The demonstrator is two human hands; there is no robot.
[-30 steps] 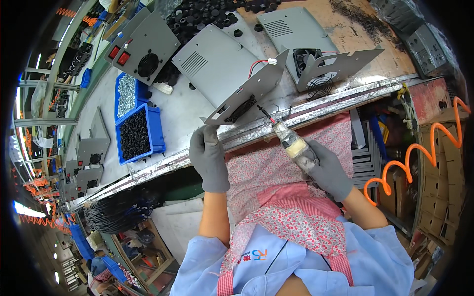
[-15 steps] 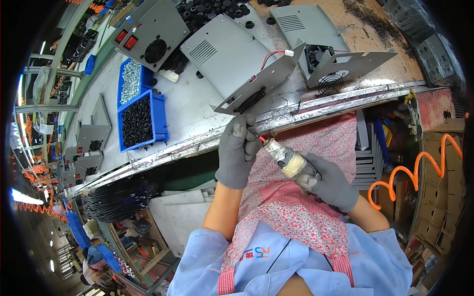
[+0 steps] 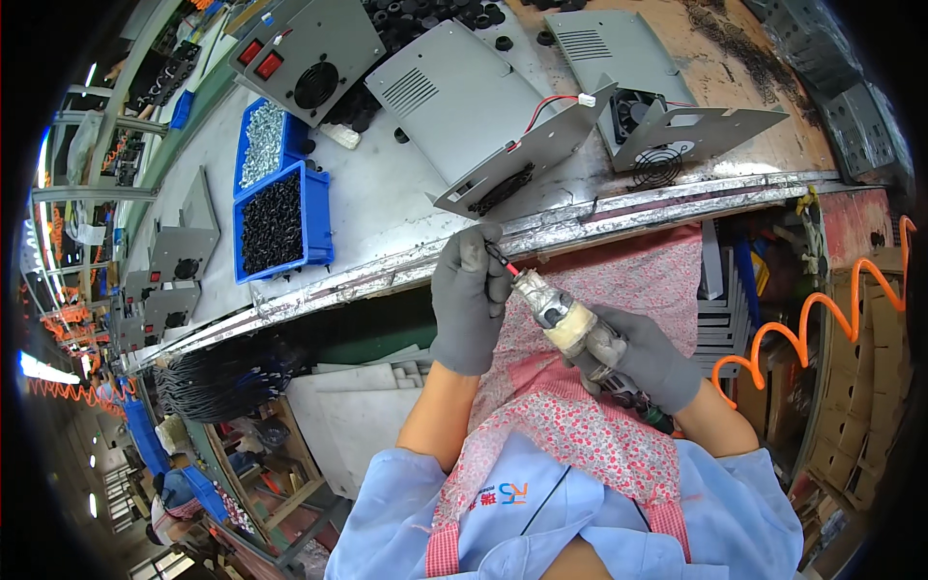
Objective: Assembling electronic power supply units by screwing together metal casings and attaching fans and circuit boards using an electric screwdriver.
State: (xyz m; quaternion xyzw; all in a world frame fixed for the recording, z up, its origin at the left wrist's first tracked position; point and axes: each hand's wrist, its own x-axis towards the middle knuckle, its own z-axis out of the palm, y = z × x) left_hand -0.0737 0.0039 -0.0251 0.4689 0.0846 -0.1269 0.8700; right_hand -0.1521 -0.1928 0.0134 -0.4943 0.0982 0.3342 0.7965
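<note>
In my gloved right hand (image 3: 650,356) is a power screwdriver (image 3: 572,327), its body wrapped in silvery and cream tape, its red-collared bit pointing up and left. My gloved left hand (image 3: 466,307) is closed, thumb and fingers pinched together at the bit's tip. Something small and dark shows there, too small to name. Both hands are just in front of the bench edge. Beyond the left hand stands a bent grey metal panel (image 3: 459,101) with vent slots, a round dark grille and a red-and-black wire ending in a white plug.
A second grey panel with a fan (image 3: 633,111) stands to the right, another with red switches (image 3: 304,72) at left. Blue bins hold black screws (image 3: 273,224) and silvery screws (image 3: 261,145). Black caps (image 3: 425,19) lie behind. An orange coiled hose (image 3: 807,319) hangs at right.
The screwdriver's rear end now shows below my right hand. My left hand stays pinched at the bit. The bench and panels sit slightly further right in the view.
</note>
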